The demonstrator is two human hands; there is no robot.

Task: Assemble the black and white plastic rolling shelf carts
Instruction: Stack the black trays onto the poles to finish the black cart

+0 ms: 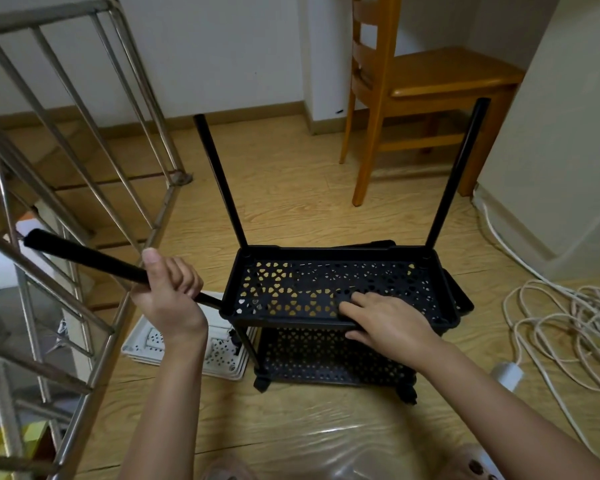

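A wooden chair (447,74) is standing by the white wall (229,46) at the back of the wood-patterned floor (291,195). A metal stair railing (49,16) is running down the left side. A loose coil of white cable (582,306) is lying at the right, with a white plug block (508,375) beside it.

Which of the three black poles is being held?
The slanted pole gripped by the left hand; the two rear poles stand upright in the shelf's corners.
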